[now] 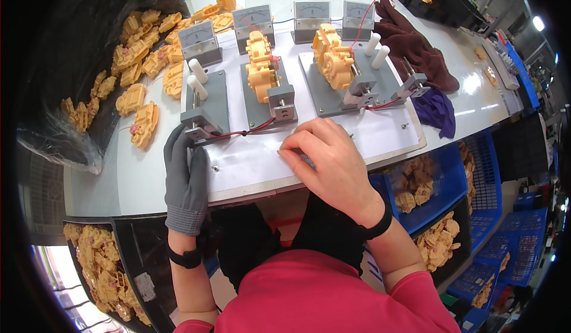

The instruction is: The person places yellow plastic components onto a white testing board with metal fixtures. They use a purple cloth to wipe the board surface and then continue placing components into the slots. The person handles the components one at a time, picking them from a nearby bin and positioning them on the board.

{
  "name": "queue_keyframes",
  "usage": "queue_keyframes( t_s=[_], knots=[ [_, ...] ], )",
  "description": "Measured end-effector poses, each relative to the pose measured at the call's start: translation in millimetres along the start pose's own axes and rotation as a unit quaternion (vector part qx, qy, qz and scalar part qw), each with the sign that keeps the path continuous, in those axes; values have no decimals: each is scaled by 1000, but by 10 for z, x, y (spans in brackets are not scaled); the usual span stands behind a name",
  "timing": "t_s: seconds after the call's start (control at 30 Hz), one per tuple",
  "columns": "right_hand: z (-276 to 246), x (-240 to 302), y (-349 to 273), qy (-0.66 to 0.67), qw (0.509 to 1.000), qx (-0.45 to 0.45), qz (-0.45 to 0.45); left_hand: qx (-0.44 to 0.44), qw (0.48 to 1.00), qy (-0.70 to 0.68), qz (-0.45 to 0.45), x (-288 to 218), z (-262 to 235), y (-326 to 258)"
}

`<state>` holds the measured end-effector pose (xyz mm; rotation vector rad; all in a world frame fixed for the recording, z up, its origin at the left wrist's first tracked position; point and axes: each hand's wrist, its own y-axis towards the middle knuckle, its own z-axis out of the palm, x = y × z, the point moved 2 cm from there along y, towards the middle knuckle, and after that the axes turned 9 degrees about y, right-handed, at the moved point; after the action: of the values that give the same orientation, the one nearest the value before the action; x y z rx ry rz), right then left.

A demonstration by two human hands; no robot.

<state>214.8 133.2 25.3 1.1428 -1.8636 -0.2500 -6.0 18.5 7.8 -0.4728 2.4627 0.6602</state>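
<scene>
My left hand (pixel 187 172), in a grey glove, rests at the near end of the left test fixture (pixel 217 104). Its stretched fingers lie against the fixture's grey end block (pixel 199 119). This fixture carries two white posts (pixel 197 79) and no yellow part. My bare right hand (pixel 330 163) hovers over the white board, thumb and forefinger drawn together, nothing visible between their tips. Beyond it, a yellow plastic housing (pixel 260 65) sits on the middle fixture (pixel 285 113). Another yellow housing (pixel 334 59) is on the right fixture (pixel 380 89).
Several analog meters (pixel 253 21) stand behind the fixtures. Loose yellow housings (pixel 143 125) and a black plastic bag (pixel 47 89) lie left. At right are brown cloth (pixel 416 47) and purple cloth (pixel 436 110). Crates of parts flank me, including a blue crate (pixel 443 181). Red wires cross the board.
</scene>
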Motion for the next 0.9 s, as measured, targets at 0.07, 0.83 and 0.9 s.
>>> queue_keyframes(
  t_s=[0.07, 0.83, 0.9],
  knots=[
    [1, -8, -5, -1, 1000, 0, -3, -7, 1000, -1, 3, 7, 12, -10],
    [18, 2, -43, 0, 998, -60, -33, 58, 992, -49, -106, 306, -6, -29],
    [7, -1, -59, -10, 998, -62, -31, 62, 992, -34, -104, 275, 6, -22]
  ],
)
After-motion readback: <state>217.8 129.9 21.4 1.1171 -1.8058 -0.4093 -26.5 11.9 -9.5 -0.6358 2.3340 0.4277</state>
